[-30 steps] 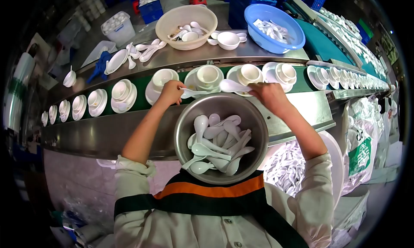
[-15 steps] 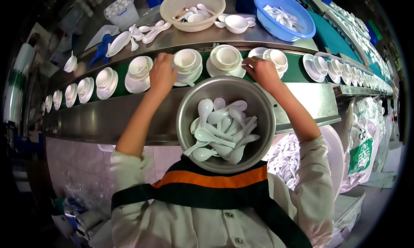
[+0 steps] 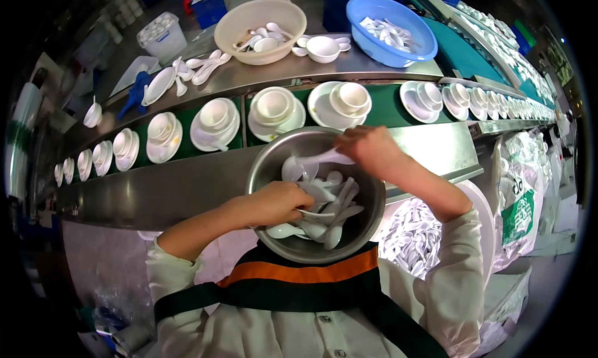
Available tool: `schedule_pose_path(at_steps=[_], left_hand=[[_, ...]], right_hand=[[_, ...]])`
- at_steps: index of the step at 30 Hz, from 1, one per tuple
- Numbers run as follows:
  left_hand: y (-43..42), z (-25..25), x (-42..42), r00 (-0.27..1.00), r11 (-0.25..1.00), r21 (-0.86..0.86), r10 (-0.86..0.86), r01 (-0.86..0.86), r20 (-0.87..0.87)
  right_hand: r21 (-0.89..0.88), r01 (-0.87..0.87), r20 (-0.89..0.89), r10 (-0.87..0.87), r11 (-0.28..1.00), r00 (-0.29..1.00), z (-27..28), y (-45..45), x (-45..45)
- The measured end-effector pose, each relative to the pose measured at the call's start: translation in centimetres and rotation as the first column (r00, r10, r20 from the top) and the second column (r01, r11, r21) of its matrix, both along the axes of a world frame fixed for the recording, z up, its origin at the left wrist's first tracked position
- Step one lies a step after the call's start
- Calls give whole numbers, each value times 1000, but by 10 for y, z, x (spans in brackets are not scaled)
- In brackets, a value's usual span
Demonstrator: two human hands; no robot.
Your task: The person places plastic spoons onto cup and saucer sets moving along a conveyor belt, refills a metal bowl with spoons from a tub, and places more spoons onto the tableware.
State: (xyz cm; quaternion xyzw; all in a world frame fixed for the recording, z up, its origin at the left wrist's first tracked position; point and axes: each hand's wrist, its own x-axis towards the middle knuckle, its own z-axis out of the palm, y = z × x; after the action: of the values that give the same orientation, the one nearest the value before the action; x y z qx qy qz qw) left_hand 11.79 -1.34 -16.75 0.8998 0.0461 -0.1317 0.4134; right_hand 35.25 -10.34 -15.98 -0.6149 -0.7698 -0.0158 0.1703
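Observation:
A metal bowl [image 3: 374,199] of white spoons [image 3: 339,202] sits against my apron, at the near edge of the line. Inside it, my left hand [image 3: 281,202] is closed, its fingers curled around a white spoon among the others. My right hand [image 3: 372,149] is over the bowl's far right rim, pinching the handle of another white spoon [image 3: 321,159], whose scoop points left. Just beyond the bowl, stacked white dish sets [image 3: 274,109] of saucer, bowl and cup stand on a green conveyor belt [image 3: 246,118]. Curled fingers partly hide the left spoon.
Across the belt, a metal ledge holds a cream basin [image 3: 261,56], a blue basin [image 3: 398,59], a small bowl [image 3: 324,50] and loose spoons. A large tub of spoons [image 3: 411,233] is at my lower right. Plastic sacks [image 3: 520,196] stand farther right.
Both hands have come back from the dishes on the belt to the metal bowl, and each has taken hold of a spoon. The dish sets have shifted along the belt to the left.

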Motion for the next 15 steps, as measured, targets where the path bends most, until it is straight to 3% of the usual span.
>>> schedule_pose_path(at_steps=[1, 2, 3, 4, 6, 8, 9, 10, 11, 13, 14, 15], left_hand=[[4, -7, -1, 978, 992, 91, -99, 84, 182], [16, -8, 3, 972, 989, 100, -128, 110, 196], [29, -1, 8, 959, 982, -127, 168, -142, 228], [39, 5, 22, 875, 864, -355, 443, -358, 194], [53, 10, 34, 799, 803, -340, 570, -490, 193], [90, -20, 54, 694, 740, -406, 660, -536, 288], [115, -68, 77, 539, 694, -580, 710, -427, 454], [124, -78, 98, 554, 640, -365, 768, -676, 320], [136, -92, 80, 441, 551, -411, 832, -726, 337], [142, -108, 89, 464, 521, -163, 837, -838, 290], [142, -106, 89, 512, 543, -173, 836, -821, 196], [148, -120, 89, 558, 580, -26, 794, -814, 240]], right_hand=[[45, 86, -88, -81, 995, 993, 1, 1, 8], [95, 201, -164, -183, 975, 969, 5, -3, 21], [150, 357, -131, -339, 922, 932, -8, -3, 44], [213, 503, -99, -494, 838, 864, -27, -5, 74], [398, 448, 69, -513, 801, 856, -64, -3, 120], [128, 800, 317, -789, 586, 527, -127, -19, 202], [214, 787, 367, -794, 579, 484, -148, -2, 201], [146, 769, 315, -766, 622, 560, -145, 7, 183], [78, 767, 270, -755, 636, 598, -134, -4, 173], [126, 753, 256, -754, 646, 605, -129, 9, 159], [147, 775, 254, -781, 614, 570, -130, 6, 160], [165, 769, 252, -781, 617, 572, -134, 12, 159]])
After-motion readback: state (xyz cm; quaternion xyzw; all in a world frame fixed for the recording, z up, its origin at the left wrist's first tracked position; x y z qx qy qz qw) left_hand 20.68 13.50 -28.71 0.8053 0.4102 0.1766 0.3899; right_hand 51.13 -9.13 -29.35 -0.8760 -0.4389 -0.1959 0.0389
